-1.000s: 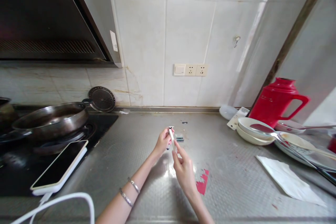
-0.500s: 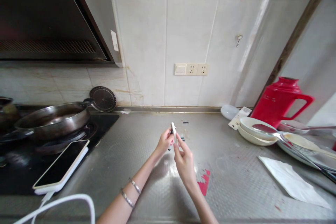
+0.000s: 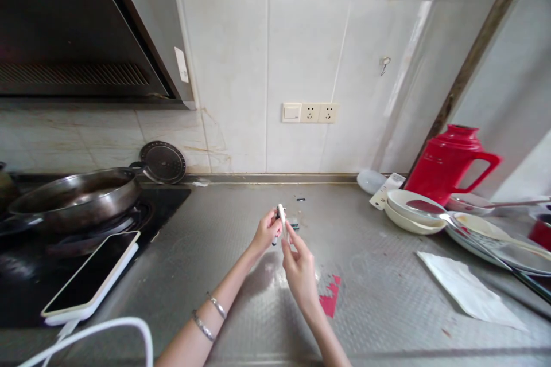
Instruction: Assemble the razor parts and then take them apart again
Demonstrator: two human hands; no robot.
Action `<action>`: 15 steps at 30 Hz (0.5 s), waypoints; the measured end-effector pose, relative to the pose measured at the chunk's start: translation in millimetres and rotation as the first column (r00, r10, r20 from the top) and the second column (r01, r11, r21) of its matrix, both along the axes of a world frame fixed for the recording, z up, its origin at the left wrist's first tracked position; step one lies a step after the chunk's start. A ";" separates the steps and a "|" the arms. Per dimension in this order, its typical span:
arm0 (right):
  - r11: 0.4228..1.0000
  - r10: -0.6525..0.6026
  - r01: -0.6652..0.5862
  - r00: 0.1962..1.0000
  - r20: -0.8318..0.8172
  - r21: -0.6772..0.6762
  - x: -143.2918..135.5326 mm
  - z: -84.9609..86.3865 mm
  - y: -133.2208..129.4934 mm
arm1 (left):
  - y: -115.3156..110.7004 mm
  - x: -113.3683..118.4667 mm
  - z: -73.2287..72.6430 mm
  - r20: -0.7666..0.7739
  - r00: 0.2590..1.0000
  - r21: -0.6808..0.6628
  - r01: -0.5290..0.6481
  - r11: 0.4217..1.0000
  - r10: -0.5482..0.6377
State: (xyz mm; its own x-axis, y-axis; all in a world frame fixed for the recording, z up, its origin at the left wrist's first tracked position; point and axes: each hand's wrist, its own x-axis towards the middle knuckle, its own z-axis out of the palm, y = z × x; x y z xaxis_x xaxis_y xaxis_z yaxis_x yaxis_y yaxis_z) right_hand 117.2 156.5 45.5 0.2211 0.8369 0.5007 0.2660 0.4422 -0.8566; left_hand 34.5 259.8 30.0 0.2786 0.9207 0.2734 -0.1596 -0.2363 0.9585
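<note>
Both hands meet above the metal counter around a slim white object [image 3: 282, 215], too small to identify. My left hand [image 3: 266, 233], with two silver bangles on its forearm, pinches it near the upper end. Below those fingers a small dark-tipped piece [image 3: 274, 240] sticks out; whether it is part of the same object I cannot tell. My right hand [image 3: 300, 269] has its thumb and fingertips against the object's lower right side. Just behind the hands lies a small dark greenish piece [image 3: 294, 223], and farther back a short black strip [image 3: 301, 199].
On the left, a steel pan [image 3: 77, 198] stands on the black cooktop, beside a cabled phone [image 3: 92, 278]. At right are a red thermos flask [image 3: 447, 166], stacked bowls [image 3: 408, 221] and a white napkin [image 3: 467, 292]. A torn red patch [image 3: 330, 298] marks the counter.
The view has shifted slightly, so the surroundings sit a little farther left. The white object's top is a bit lower, and my right fingers have moved slightly along it.
</note>
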 end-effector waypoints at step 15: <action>0.998 -0.011 0.010 1.000 -0.018 -0.055 -0.7 -7.8 -7.1 | -2.4 0.3 3.4 0.017 1.000 -0.028 0.017 0.999 -0.016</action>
State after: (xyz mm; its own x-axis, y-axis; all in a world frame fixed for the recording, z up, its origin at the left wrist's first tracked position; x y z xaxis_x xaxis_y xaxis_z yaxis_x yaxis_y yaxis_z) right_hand 116.5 149.4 37.7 0.2390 0.8606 0.4496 0.2546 0.3913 -0.8843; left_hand 34.9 257.4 33.5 0.2896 0.9233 0.2524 -0.1793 -0.2067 0.9618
